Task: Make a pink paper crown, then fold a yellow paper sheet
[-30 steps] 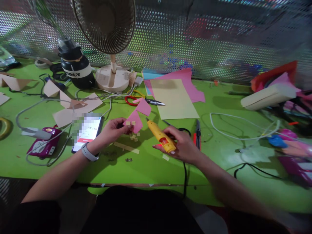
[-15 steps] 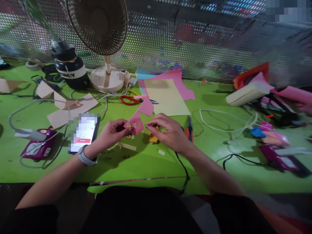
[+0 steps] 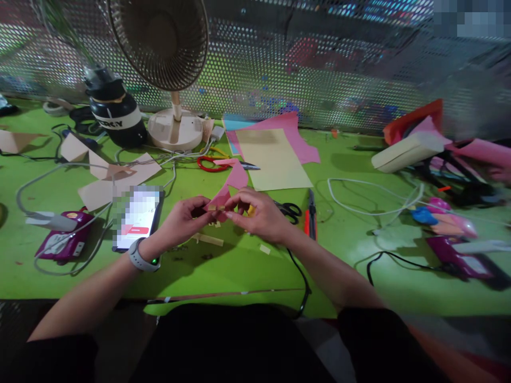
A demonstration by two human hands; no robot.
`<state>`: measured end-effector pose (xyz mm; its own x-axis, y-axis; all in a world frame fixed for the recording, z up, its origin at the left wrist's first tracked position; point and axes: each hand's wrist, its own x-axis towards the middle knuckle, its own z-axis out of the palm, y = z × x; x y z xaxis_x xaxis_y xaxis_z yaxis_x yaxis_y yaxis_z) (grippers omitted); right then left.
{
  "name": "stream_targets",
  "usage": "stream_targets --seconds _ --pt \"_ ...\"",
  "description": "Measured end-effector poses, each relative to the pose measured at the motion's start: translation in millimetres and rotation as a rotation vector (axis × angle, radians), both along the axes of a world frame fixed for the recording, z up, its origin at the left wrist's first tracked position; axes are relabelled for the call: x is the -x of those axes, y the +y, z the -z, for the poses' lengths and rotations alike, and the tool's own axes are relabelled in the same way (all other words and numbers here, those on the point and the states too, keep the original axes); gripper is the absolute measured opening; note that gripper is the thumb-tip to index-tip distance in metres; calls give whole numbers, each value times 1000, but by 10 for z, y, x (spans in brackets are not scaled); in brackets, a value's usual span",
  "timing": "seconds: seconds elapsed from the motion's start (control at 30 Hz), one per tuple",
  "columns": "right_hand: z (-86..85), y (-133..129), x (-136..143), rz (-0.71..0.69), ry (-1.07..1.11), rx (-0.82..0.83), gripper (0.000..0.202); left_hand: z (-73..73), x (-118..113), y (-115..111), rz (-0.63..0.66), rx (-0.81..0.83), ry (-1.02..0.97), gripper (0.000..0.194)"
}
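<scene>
My left hand [image 3: 191, 213] pinches a cut strip of pink paper [image 3: 238, 176] by its lower end. Small tan pieces [image 3: 213, 208] lie on the paper near my thumb. My right hand [image 3: 255, 213] has come up against the same end, thumb and finger closed at the paper's right edge; whether a small piece sits between them is hidden. A yellow object [image 3: 251, 210] shows partly behind my right fingers. Below my hands, a pale strip [image 3: 209, 240] and a small pale scrap [image 3: 264, 249] lie on the green table [image 3: 239, 271].
Red-handled scissors [image 3: 213, 164] lie behind the pink strip, beside a yellow sheet [image 3: 275, 159]. Black-handled scissors [image 3: 291, 211] and a red-and-black cutter [image 3: 311, 215] are right of my hand. A phone [image 3: 139, 218] lies left, with a fan [image 3: 175, 127] and bottle [image 3: 115, 114] behind.
My right hand has moved left onto the pink paper's lower end, uncovering the black scissor handles. The paper has tilted slightly; my left hand keeps its hold.
</scene>
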<state>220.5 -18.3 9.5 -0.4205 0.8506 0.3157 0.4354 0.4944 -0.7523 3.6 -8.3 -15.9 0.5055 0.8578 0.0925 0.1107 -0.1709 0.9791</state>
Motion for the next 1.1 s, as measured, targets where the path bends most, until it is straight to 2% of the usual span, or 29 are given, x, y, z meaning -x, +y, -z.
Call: stream_targets --seconds 0.13,0.33,0.5,0.6,0.73,0.8,0.9,1.0,1.1 --pt "9 15 12 22 39 84 5 14 -2 -4 30 95 -50 28" --pt "-14 11 -21 -24 29 127 8 -20 5 5 70 182 -53 31" --pt "-39 10 -43 -11 29 82 8 -66 5 10 69 259 -73 31" --pt "-18 -4 -53 37 3 -109 9 -88 10 8 92 326 -107 30" --pt "69 -47 -82 37 -221 -663 13 -129 9 6 83 400 -130 27" --pt "105 -71 -100 -16 -348 -855 18 -144 5 3 75 428 -133 29" --pt "112 -94 -115 -68 -421 -999 23 -143 3 -2 69 454 -144 30" --pt "86 -100 -117 -57 -462 -1113 21 -125 11 -4 77 442 -152 30" --pt "73 -104 -122 -59 -526 -1121 22 -119 19 -2 86 417 -129 29"
